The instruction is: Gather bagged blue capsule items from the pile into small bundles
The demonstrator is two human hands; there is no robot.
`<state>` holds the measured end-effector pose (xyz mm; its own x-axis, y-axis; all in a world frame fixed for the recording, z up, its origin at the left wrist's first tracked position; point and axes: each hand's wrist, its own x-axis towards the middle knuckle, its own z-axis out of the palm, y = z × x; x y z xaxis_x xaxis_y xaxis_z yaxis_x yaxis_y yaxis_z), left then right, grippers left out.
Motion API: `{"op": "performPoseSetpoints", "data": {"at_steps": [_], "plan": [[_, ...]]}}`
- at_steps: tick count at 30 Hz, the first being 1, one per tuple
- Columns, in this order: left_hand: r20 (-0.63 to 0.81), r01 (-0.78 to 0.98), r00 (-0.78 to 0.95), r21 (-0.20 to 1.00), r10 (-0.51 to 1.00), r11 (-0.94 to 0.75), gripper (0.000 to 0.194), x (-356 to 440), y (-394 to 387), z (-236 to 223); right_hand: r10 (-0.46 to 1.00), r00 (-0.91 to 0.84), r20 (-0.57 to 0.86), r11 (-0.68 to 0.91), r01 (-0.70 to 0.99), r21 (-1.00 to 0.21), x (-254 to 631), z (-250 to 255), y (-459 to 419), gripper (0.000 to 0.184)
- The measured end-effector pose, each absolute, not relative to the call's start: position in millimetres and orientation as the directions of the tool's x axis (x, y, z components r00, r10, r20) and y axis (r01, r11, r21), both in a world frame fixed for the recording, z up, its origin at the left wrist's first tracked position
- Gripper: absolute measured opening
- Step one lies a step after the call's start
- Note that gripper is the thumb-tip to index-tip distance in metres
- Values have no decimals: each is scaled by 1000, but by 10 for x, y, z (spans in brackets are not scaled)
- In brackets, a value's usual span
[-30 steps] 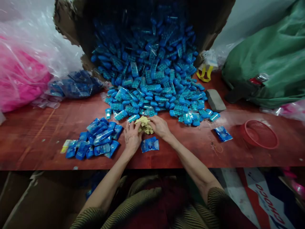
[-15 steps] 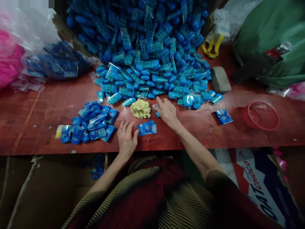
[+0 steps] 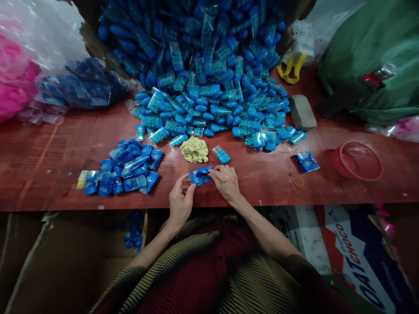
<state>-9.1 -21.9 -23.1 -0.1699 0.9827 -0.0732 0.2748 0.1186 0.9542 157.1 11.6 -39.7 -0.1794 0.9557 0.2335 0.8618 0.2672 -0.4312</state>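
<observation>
A flat blue printed packet (image 3: 198, 179) lies near the table's front edge, its upper right part folded or lifted. My right hand (image 3: 226, 182) pinches the right side of this packet. At its left edge, my left hand (image 3: 181, 200) grips the corner between thumb and fingers. Just beyond my right hand lies a small clear container of blue beads (image 3: 221, 155) with a blue cap, touched by neither hand. A crumpled yellow cloth-like lump (image 3: 194, 150) sits behind the packet.
A large heap of similar bead containers (image 3: 203, 100) spills from a box at the back. Filled blue packets (image 3: 131, 168) are piled at left. Rightward are a single blue packet (image 3: 307, 161), a red basket (image 3: 356, 161) and a grey block (image 3: 303, 112).
My right hand has let go of the bead container, leaving it on the table, and moved back to the packet. My left hand has moved right onto the packet's left edge.
</observation>
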Motion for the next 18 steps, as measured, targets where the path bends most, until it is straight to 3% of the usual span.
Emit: {"op": "performPoseSetpoints", "data": {"at_steps": [3, 5, 12, 15, 18], "plan": [[-358, -26, -173, 933, 917, 359, 48, 8, -177, -173, 953, -153, 260, 265, 838, -476, 1554, -293, 74, 19], [-460, -137, -116, 885, 880, 445, 52, 64, -137, -140, 954, -143, 263, 261, 827, -498, 1530, -234, 38, 19], [-548, -219, -58, 822, 834, 525, 35, 112, -20, -147, 964, -177, 198, 261, 773, -579, 1492, -219, 31, 20], [-594, -286, -22, 774, 804, 564, 37, 79, 10, -151, 979, -168, 112, 193, 611, -768, 1520, -242, 73, 22], [-605, -362, 37, 734, 796, 575, 38, 42, 18, -127, 995, -97, -29, 4, 331, -944, 1564, -265, 122, 30]]}}
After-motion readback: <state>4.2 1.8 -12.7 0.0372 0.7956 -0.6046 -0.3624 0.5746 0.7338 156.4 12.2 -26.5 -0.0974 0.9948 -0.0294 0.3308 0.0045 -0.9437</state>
